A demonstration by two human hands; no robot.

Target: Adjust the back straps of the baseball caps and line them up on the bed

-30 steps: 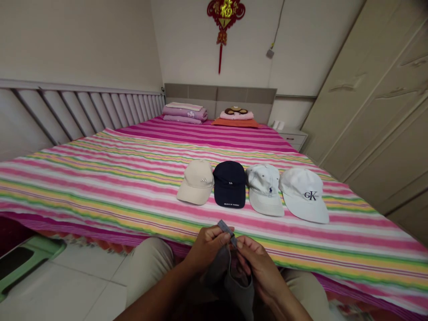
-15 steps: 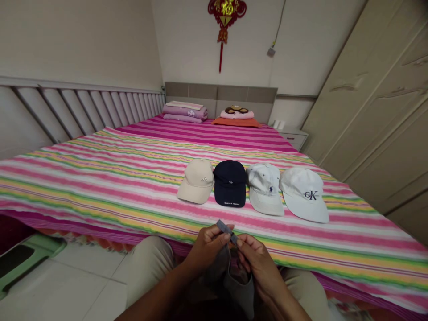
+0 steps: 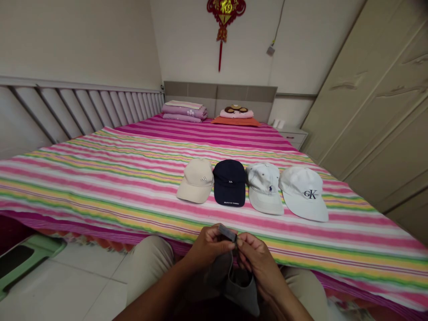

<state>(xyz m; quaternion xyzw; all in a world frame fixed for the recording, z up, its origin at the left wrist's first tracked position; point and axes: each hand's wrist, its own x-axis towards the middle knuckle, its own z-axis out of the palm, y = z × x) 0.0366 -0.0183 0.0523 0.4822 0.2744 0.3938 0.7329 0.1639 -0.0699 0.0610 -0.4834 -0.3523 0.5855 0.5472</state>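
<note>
A dark grey cap (image 3: 241, 292) hangs between my hands, low in the view and just off the bed's near edge. My left hand (image 3: 210, 249) pinches its grey strap (image 3: 227, 232), whose end sticks up past the fingers. The fingers of my right hand (image 3: 256, 254) are closed on the strap's other side, close to the left thumb. Beyond them a row of caps lies on the bed: beige (image 3: 197, 180), navy (image 3: 229, 183), pale grey (image 3: 265, 188) and white with CK lettering (image 3: 304, 193).
The striped bed (image 3: 110, 178) fills the middle. Folded purple bedding (image 3: 183, 111) and a pink and orange pile (image 3: 236, 117) are by the headboard. A green stool (image 3: 43, 254) stands at lower left, a wardrobe (image 3: 368, 111) at right, railings (image 3: 100, 107) at left.
The strap has turned flatter between my fingers, and my left thumb has slid right towards my right hand. The dark cap's lower part has swung slightly right.
</note>
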